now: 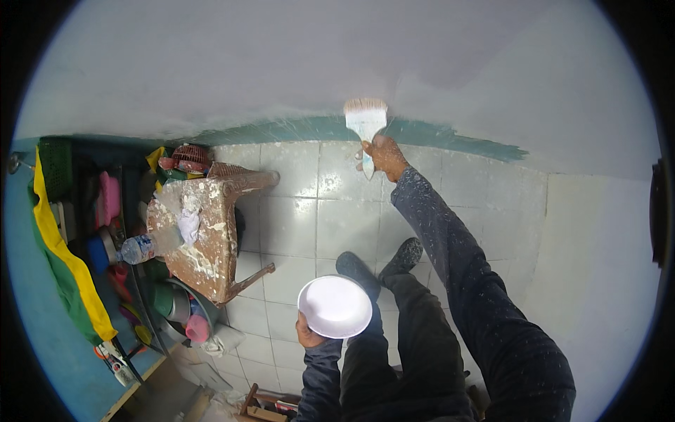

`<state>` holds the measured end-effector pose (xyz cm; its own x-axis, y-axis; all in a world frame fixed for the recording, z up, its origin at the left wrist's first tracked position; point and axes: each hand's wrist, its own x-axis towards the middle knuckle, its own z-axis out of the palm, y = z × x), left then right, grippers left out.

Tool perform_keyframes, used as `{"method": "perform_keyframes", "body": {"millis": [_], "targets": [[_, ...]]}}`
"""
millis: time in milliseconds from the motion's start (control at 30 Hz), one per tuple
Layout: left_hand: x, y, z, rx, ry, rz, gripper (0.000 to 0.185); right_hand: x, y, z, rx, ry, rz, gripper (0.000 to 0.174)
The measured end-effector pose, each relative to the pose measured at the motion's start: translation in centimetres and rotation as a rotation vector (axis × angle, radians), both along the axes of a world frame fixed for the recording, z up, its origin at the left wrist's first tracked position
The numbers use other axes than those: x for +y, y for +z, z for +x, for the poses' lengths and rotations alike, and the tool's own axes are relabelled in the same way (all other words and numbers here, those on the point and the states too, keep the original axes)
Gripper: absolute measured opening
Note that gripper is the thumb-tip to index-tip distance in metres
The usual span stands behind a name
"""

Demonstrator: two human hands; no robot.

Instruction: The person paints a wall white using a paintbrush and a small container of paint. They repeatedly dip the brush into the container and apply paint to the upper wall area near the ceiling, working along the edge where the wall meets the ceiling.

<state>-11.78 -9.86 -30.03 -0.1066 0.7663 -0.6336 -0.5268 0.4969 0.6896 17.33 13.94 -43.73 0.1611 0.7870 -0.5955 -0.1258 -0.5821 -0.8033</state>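
Note:
My right hand (pixel 387 157) grips the handle of a wide flat paintbrush (pixel 366 120), its bristles up against the wall (pixel 295 63). Pale paint covers the brush's ferrule area and speckles my hand and dark sleeve. Along the wall's foot runs a band of green paint (pixel 311 128) with ragged edges, under the pale coat. Lower down, my left hand (pixel 310 332) holds a white bowl (pixel 337 306) by its side, above my legs. The bowl's inside looks uniformly white, so I cannot tell how much paint it holds.
A paint-spattered brown plastic stool (pixel 211 264) stands at left, bearing a crumpled white cloth (pixel 188 226) and a plastic bottle (pixel 138 249) lying on its side. Behind it, a rack (pixel 134 295) and a tub (pixel 208 306) hold kitchenware. Pale tiles (pixel 287 224) cover the floor.

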Motion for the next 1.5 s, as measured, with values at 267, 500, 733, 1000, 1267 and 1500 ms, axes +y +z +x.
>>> {"method": "perform_keyframes", "body": {"millis": [267, 500, 733, 1000, 1267, 1500], "targets": [[-0.8, -1.0, -0.9, -0.079, -0.038, -0.071, 0.049, -2.2, 6.2, 2.8, 0.151, 0.041, 0.12, 0.045], [-1.3, -2.7, -0.8, -0.174, -0.057, -0.052, 0.06, -2.7, 6.8, 4.0, -0.096, 0.085, 0.278, 0.045], [-1.6, -3.1, -0.3, -0.13, -0.018, -0.051, 0.058, -2.3, -1.4, 4.0, 0.081, -0.042, -0.044, 0.039], [-1.7, -3.1, 0.3, -0.177, 0.041, -0.084, 0.061, -4.0, 5.5, 4.6, -0.085, 0.056, 0.237, 0.042], [-1.3, -3.6, 0.7, 0.138, -0.125, -0.011, 0.064, -3.3, 2.1, 5.8, -0.316, -0.035, 0.321, 0.036], [-1.7, -4.6, 1.7, -0.073, 0.018, -0.05, 0.064, -4.0, 0.9, 5.5, 0.084, -0.149, 0.014, 0.039]]}}
